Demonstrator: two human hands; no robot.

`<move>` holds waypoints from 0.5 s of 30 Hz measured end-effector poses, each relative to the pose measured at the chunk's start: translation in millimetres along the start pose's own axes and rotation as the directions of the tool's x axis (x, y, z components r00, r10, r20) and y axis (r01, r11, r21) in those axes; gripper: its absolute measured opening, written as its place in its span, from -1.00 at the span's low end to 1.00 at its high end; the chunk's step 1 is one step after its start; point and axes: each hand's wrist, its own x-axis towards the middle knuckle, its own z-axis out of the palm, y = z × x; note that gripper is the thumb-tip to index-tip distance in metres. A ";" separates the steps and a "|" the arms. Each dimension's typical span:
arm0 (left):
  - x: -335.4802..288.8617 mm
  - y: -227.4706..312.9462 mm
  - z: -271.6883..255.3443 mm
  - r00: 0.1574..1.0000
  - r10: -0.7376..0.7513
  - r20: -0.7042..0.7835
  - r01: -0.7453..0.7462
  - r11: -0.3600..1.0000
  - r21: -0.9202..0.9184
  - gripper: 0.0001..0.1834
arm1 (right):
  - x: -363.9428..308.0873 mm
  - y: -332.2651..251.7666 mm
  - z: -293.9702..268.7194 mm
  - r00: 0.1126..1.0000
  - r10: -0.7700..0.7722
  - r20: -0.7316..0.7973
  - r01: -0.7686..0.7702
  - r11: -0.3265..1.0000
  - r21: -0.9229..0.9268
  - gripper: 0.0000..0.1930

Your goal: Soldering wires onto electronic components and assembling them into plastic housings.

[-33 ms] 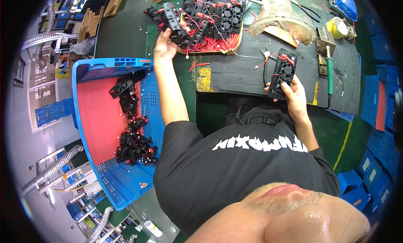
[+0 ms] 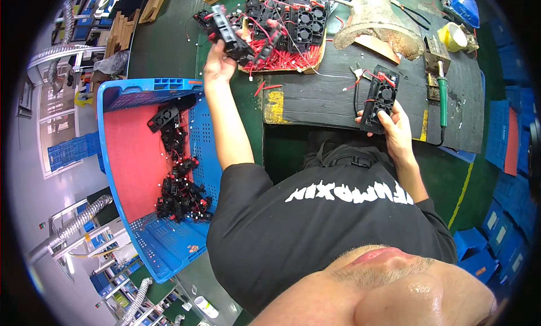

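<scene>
Raised at the left edge of the pile, my left hand (image 2: 218, 70) is closed on a black fan module (image 2: 230, 38), seen mostly edge-on, with red and black wires by it. Beside it a cardboard box (image 2: 315, 64) holds several black dual-fan modules (image 2: 307, 27) over a layer of thin red pieces (image 2: 284, 60). At the bench's near edge, my right hand (image 2: 396, 129) grips another dual-fan module (image 2: 384, 94), thumb on its lower end. Its fan faces are up and red wires show at its top. Cutting pliers (image 2: 357, 72) lie just left of it.
A blue crate (image 2: 152, 86) with a red lining stands at the left, with more fan modules (image 2: 180, 191) inside. On the bench are a green-handled soldering iron (image 2: 443, 101), a large stained funnel-shaped hood (image 2: 377, 25), a yellow cup (image 2: 452, 38) and black-handled pliers (image 2: 414, 15).
My left hand and its fan module have shifted slightly left, and the module has turned a little. The right hand and its module look unmoved.
</scene>
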 end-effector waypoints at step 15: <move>-67.9 -11.6 89.2 0.993 0.091 -0.077 -0.048 0.899 0.435 0.06 | -0.3 0.8 10.8 0.999 0.026 0.018 -0.026 1.000 -0.001 -0.60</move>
